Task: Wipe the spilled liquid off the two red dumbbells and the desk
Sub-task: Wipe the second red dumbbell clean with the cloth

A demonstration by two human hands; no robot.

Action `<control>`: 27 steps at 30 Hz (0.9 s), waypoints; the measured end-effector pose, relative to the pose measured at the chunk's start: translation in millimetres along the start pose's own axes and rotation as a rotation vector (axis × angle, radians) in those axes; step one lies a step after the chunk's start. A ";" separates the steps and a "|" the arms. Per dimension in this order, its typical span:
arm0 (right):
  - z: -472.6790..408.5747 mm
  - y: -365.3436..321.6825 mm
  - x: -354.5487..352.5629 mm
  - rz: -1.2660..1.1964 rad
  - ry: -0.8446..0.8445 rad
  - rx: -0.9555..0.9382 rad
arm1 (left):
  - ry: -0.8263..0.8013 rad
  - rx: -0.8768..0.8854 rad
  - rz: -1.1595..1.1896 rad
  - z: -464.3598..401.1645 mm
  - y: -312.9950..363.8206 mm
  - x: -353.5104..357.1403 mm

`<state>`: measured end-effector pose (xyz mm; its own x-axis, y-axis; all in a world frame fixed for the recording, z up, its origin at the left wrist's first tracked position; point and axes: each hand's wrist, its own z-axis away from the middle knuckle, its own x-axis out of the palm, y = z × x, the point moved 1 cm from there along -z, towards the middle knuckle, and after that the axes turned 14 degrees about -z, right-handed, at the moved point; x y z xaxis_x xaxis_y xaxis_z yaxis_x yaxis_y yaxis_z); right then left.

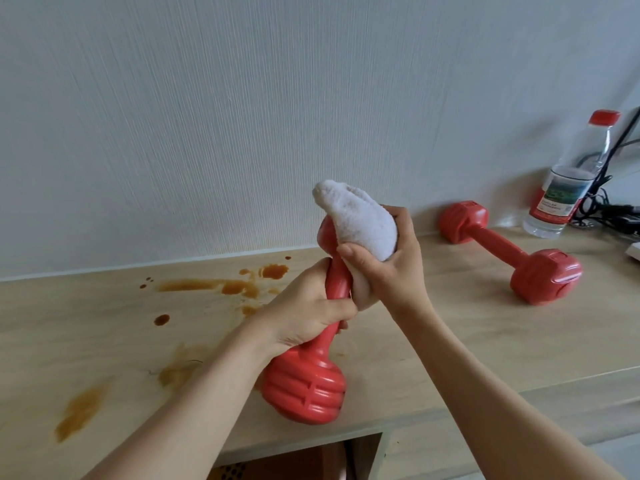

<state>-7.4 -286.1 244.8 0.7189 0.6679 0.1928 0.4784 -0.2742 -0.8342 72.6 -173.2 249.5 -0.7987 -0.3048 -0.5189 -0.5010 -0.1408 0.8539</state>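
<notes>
Near dumbbell: glossy red ribbed plastic dumbbell, upright
Left hand: wrapped round handle
Right hand: clutching white fluffy cloth over top head
Desk: pale wooden desk, brown spilled puddles

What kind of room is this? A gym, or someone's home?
Probably a home room or small office, not a gym. A light wooden desk stands against a plain papered wall, with a water bottle and a tangle of cables at its far right. The two small dumbbells look like home kit.
</notes>
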 end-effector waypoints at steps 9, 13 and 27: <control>0.6 6.2 -14.5 -0.275 -0.101 0.195 | -0.111 -0.011 0.220 -0.3 -13.4 -10.9; -0.4 2.4 -24.5 -0.419 0.060 0.290 | -0.083 -0.053 0.272 0.9 -17.3 -13.4; -8.7 -17.7 -0.3 0.051 0.008 0.255 | 0.069 -0.036 0.109 2.5 2.0 2.1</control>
<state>-11.7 -287.5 264.0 0.7429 0.6523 0.1503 0.2995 -0.1231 -0.9461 69.0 -171.7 250.0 -0.8222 -0.3844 -0.4198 -0.3991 -0.1366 0.9067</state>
